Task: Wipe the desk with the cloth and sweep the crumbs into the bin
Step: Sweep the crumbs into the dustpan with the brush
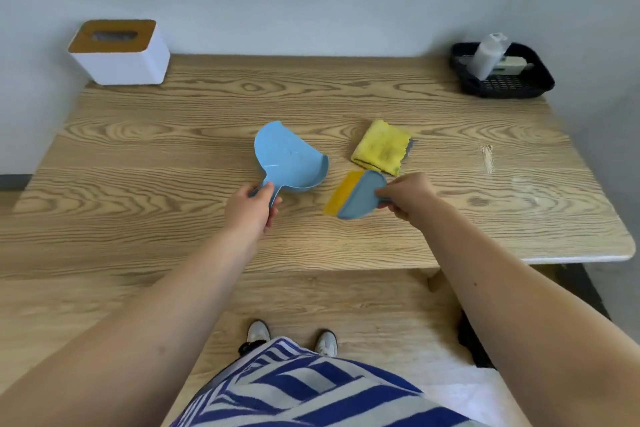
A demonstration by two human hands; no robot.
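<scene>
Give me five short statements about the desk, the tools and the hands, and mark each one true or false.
1. The left hand grips the blue dustpan by its handle. True.
2. The right hand holds the yellow cloth. False: it holds the small brush; the cloth lies folded on the desk.
3. The crumbs are in the dustpan. False: they lie on the desk to the right of the cloth.
4. A black basket sits at the far right corner. True.
5. The white bin stands beside the basket. False: it is at the far left corner.
</scene>
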